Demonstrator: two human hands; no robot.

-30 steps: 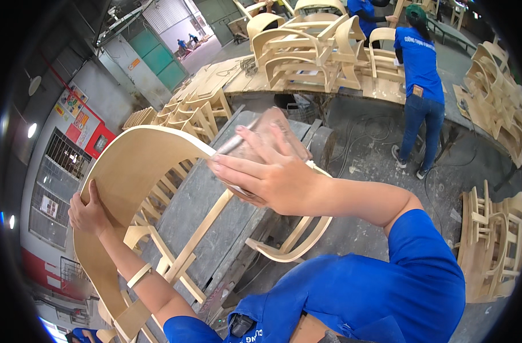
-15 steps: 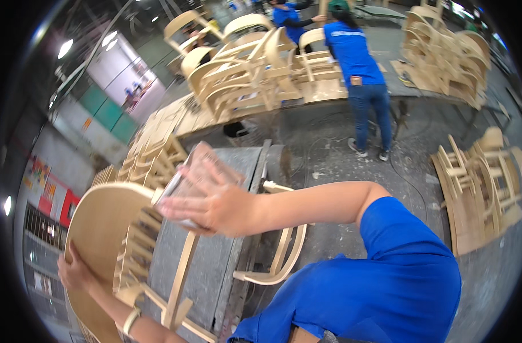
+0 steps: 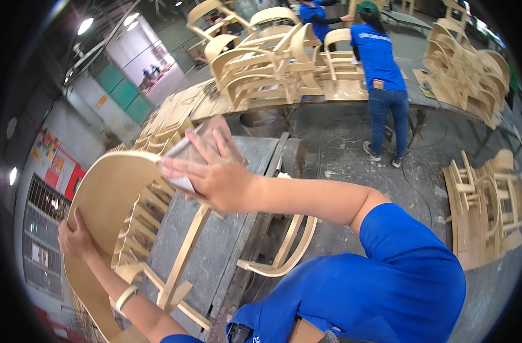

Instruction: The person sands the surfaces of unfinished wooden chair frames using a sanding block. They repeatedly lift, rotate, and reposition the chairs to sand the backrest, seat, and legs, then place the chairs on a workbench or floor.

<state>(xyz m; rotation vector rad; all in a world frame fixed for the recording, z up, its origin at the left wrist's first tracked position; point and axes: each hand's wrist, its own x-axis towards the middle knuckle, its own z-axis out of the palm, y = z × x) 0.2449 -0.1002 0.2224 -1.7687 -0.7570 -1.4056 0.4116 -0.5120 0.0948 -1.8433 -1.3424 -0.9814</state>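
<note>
A pale wooden chair [image 3: 115, 188] with a broad curved panel lies tilted on the grey bench at my left. My left hand [image 3: 76, 237] grips the panel's outer edge, thumb on the inner face and the other fingers mostly hidden behind it. With my right hand [image 3: 218, 177], fingers spread, I press a brownish-pink sheet that looks like sandpaper [image 3: 218, 131] over the chair's upper right end. The sheet and hand cover the wood beneath. From there a straight wooden leg [image 3: 183, 257] runs down toward me.
Several similar wooden parts [image 3: 136, 228] stand beyond the panel on the grey bench [image 3: 215, 268]. A curved chair frame [image 3: 281, 257] sits right of the bench. Chairs are heaped on the far table [image 3: 266, 68] and at right [image 3: 484, 194]. A co-worker in blue [image 3: 381, 68] stands at that table.
The whole view has shifted, with the background sliding right. My right hand and the sheet sit a little higher in the picture, still at the chair's end. My left hand keeps its hold.
</note>
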